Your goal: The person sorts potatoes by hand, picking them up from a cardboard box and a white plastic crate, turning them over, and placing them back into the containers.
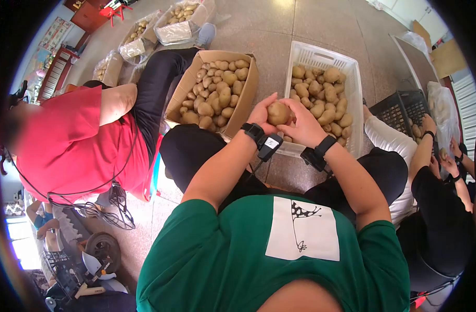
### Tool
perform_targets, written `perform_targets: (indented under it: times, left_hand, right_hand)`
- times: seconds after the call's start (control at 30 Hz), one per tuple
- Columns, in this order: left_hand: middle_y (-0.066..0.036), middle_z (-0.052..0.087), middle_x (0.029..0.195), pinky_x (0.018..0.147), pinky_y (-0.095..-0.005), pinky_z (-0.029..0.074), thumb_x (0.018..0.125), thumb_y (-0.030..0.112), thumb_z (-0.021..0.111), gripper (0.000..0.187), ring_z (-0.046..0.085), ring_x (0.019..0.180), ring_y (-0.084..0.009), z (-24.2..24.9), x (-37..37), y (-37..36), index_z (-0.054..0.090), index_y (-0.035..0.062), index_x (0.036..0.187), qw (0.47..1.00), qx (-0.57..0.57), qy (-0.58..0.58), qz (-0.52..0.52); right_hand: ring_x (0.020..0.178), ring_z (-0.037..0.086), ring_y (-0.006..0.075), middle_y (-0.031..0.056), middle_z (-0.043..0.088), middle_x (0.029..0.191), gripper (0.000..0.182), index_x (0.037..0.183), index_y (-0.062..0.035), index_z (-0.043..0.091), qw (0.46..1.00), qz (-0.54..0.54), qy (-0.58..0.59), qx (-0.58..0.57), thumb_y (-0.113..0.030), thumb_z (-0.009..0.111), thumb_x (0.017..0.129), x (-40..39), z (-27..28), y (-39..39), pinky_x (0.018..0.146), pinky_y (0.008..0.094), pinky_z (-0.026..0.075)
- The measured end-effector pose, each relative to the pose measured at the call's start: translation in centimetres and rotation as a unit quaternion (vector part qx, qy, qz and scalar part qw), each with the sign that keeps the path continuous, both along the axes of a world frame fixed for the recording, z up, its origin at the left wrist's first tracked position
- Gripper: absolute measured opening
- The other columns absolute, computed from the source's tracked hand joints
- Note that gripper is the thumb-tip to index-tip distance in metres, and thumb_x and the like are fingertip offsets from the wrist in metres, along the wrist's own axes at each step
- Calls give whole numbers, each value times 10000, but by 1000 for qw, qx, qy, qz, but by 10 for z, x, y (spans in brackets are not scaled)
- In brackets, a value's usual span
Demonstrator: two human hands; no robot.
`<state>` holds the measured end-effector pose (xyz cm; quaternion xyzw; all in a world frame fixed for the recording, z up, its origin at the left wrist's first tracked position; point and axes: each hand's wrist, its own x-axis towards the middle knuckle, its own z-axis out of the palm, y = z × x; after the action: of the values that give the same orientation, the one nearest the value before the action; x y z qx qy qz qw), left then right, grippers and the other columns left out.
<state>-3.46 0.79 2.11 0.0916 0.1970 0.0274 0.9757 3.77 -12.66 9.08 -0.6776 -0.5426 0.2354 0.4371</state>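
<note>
One potato (278, 113) is cupped between my left hand (260, 115) and my right hand (304, 124), in front of my chest. The fingers of both hands curl around its sides. Just beyond my right hand stands a white plastic crate (354, 78) holding many potatoes (327, 93). To the left of my hands is a cardboard box (248, 86), also filled with potatoes (217, 91). My hands are over the gap between the two containers, nearer the crate's left front corner. Dark bands with small devices are on both wrists.
A person in a red shirt (87, 140) sits close on my left. At right, other people's arms reach near a black crate (399, 112) with potatoes. Plastic-lined boxes of potatoes (176, 28) stand at the far left. Cables (100, 208) hang behind the red shirt.
</note>
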Motion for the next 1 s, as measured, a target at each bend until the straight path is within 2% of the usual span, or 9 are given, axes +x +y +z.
perform_targets:
  times: [0.1,0.2,0.37,0.4,0.53,0.67,0.73,0.8,1.0]
  left_hand:
    - [-125,509,911,684,-420,473,762,281,612,335,518,802,-300,5,-11,18,460,66,968,995,-15,72,72]
    - [-147,487,960,722,-439,469,750,249,622,389,487,883,-323,-1,-26,43,433,51,1026,980,-42,113,160]
    - [-145,467,1005,732,-433,469,753,252,601,405,468,910,-301,-28,-55,74,422,67,1065,938,-20,185,291]
    - [-81,454,1015,720,-418,450,745,276,587,340,430,945,-264,-35,-61,83,438,139,1018,944,-31,193,268]
    - [-94,452,1040,714,-421,449,733,280,586,367,431,948,-273,-44,-70,92,430,135,1032,927,-24,242,286]
    - [-98,450,1049,725,-425,449,739,296,581,384,430,949,-279,-43,-73,97,427,133,1051,920,-39,258,293]
    - [-103,438,1082,751,-431,448,749,324,577,404,421,978,-282,-37,-72,95,430,128,1070,887,-34,315,336]
    - [-103,429,1102,769,-436,443,756,342,573,419,413,997,-283,-45,-73,100,429,127,1085,887,-36,307,343]
    - [-98,383,1203,837,-449,415,789,394,546,480,377,1073,-286,-64,-72,112,403,140,1170,882,-23,316,349]
  right_hand:
    - [996,485,277,144,466,1107,495,1146,-44,417,997,-24,-70,6,-169,630,717,8,-15,-3,847,327,401]
    - [991,485,272,143,487,1088,460,1128,-35,443,995,-11,-20,-96,-211,612,737,11,-7,-10,848,327,398]
    - [934,509,249,130,510,1054,436,1117,-25,461,993,-1,-55,-108,-208,609,750,16,-21,-16,813,321,417]
    - [897,522,230,119,514,1037,440,1125,-24,458,993,5,-57,-105,-190,617,751,16,-22,-16,786,316,433]
    - [865,524,224,105,528,995,424,1110,-20,467,991,9,-40,-125,-184,617,749,17,-18,-16,770,311,437]
    - [969,508,279,149,523,1051,401,1098,-16,480,985,21,-37,-165,-214,584,765,18,-17,-15,838,331,405]
    - [972,509,280,152,527,1047,397,1094,-15,484,985,21,-43,-164,-212,583,764,20,-22,-15,838,332,405]
    - [818,526,215,106,545,962,395,1075,-8,490,989,13,-67,-130,-175,618,741,22,-32,-14,735,308,440]
    - [800,531,219,111,548,973,391,1075,-16,495,989,13,-59,-135,-186,617,745,23,-33,-13,729,308,440]
